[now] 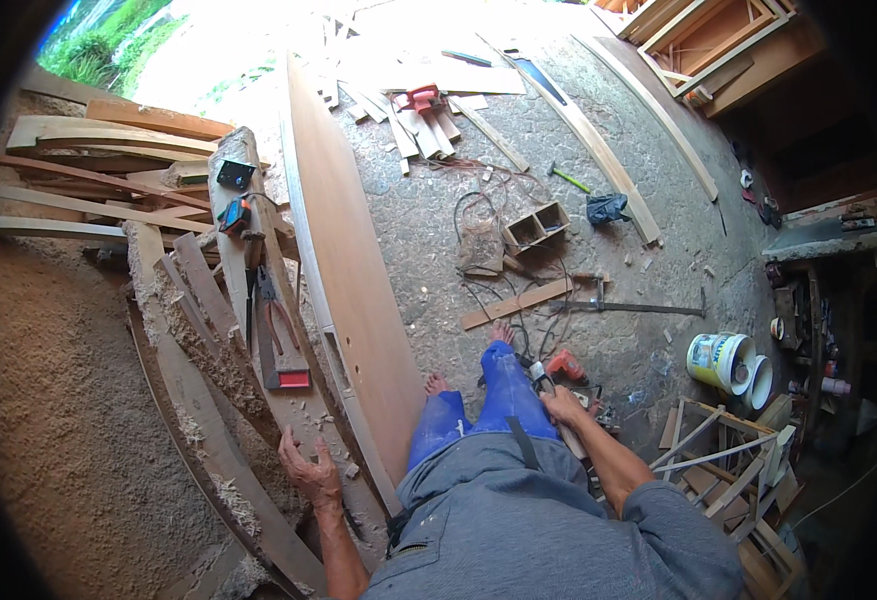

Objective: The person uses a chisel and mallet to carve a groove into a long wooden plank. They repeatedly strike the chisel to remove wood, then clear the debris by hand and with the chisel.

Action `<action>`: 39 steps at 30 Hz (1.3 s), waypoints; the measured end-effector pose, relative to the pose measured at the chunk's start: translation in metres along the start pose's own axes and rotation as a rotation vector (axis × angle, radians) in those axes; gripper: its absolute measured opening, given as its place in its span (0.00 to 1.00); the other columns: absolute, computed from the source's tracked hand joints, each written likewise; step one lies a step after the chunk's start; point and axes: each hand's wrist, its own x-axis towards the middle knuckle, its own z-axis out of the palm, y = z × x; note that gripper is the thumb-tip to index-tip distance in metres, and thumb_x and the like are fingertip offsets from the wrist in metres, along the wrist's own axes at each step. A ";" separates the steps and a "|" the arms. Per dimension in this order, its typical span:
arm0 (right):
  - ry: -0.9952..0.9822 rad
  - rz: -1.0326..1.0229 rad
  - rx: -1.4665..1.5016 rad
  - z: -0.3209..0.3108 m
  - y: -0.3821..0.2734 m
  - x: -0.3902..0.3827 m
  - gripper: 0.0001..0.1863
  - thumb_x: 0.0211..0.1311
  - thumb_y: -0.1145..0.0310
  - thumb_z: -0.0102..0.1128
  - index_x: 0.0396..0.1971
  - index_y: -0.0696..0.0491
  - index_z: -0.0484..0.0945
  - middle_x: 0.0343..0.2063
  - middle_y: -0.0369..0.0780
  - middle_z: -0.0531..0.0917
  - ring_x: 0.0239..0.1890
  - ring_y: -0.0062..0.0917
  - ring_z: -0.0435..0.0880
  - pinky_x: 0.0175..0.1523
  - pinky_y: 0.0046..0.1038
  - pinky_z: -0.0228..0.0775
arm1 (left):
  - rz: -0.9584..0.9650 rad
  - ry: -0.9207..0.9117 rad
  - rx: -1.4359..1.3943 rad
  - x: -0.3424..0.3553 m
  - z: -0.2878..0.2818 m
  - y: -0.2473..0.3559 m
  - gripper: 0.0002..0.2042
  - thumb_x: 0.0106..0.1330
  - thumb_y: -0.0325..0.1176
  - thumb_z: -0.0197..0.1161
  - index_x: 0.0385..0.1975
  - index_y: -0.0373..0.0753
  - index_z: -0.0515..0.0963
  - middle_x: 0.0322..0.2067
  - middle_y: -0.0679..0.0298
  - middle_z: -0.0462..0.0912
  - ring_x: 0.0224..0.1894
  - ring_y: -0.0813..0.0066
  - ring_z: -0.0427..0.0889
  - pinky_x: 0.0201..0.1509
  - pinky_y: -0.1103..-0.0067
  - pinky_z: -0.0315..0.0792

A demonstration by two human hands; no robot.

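Observation:
My left hand [311,470] is at the near end of a long, dusty plank bench [304,415], fingers apart and nothing in them. Ahead of it on the bench lie a tool with a red block end [289,379], pliers [277,308], a blue-and-orange device [234,215] and a black box [236,175]. Close by on the right, a long wooden panel [354,270] stands on edge, with holes along its narrow side. Beside my right thigh, my right hand [565,408] is closed around a hand tool with a pale metal end [540,374]; its exact kind is unclear.
An orange power tool [566,366] and cables lie near my feet. A long bar clamp [649,308], a wooden box [537,228] and a green-handled hammer [571,179] are on the floor. White buckets [721,362] and a heap of wooden frames [729,460] stand to the right.

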 end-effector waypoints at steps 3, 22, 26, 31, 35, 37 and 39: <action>0.032 -0.205 -0.113 -0.022 -0.031 0.014 0.33 0.67 0.46 0.57 0.55 0.64 0.74 0.48 0.62 0.83 0.53 0.55 0.83 0.58 0.47 0.73 | 0.033 -0.210 -0.147 -0.004 0.026 0.080 0.21 0.66 0.34 0.69 0.58 0.35 0.77 0.46 0.54 0.82 0.46 0.61 0.83 0.51 0.70 0.76; -0.360 -0.754 0.452 -0.028 -0.132 0.247 0.19 0.72 0.57 0.58 0.50 0.56 0.84 0.41 0.47 0.89 0.46 0.35 0.89 0.52 0.34 0.78 | -1.055 -0.523 -0.871 -0.052 0.287 0.135 0.14 0.74 0.39 0.54 0.33 0.34 0.76 0.35 0.45 0.86 0.29 0.65 0.84 0.39 0.71 0.81; 0.000 -0.112 0.676 -0.003 -0.076 0.453 0.18 0.72 0.60 0.57 0.52 0.57 0.83 0.32 0.40 0.87 0.29 0.23 0.85 0.31 0.28 0.79 | -1.139 -0.556 -0.831 -0.064 0.317 0.103 0.15 0.72 0.38 0.54 0.29 0.32 0.74 0.32 0.42 0.85 0.27 0.64 0.83 0.35 0.72 0.80; 0.169 0.233 0.956 0.019 -0.016 0.619 0.17 0.75 0.63 0.52 0.58 0.54 0.76 0.37 0.39 0.84 0.33 0.24 0.85 0.31 0.29 0.83 | -1.166 -0.564 -0.847 -0.075 0.335 0.071 0.15 0.70 0.39 0.54 0.28 0.33 0.73 0.29 0.41 0.84 0.25 0.61 0.83 0.32 0.70 0.81; 0.208 0.274 1.087 0.034 -0.013 0.686 0.28 0.79 0.60 0.49 0.74 0.44 0.59 0.48 0.45 0.78 0.40 0.33 0.84 0.39 0.35 0.84 | -1.246 -0.586 -0.756 -0.068 0.334 0.078 0.16 0.68 0.45 0.60 0.29 0.37 0.72 0.29 0.47 0.83 0.25 0.64 0.81 0.27 0.74 0.75; 0.210 0.324 1.229 0.034 -0.009 0.716 0.29 0.79 0.58 0.50 0.75 0.43 0.58 0.58 0.49 0.75 0.46 0.39 0.84 0.45 0.39 0.84 | -1.261 -0.614 -0.745 -0.067 0.336 0.076 0.16 0.68 0.44 0.62 0.30 0.36 0.72 0.29 0.49 0.83 0.28 0.63 0.81 0.34 0.72 0.78; 0.231 0.335 1.294 0.038 -0.011 0.737 0.29 0.78 0.57 0.52 0.74 0.44 0.58 0.62 0.50 0.73 0.49 0.44 0.83 0.52 0.43 0.82 | -1.266 -0.608 -0.734 -0.070 0.341 0.067 0.17 0.67 0.46 0.62 0.29 0.36 0.73 0.29 0.48 0.83 0.28 0.61 0.81 0.35 0.70 0.79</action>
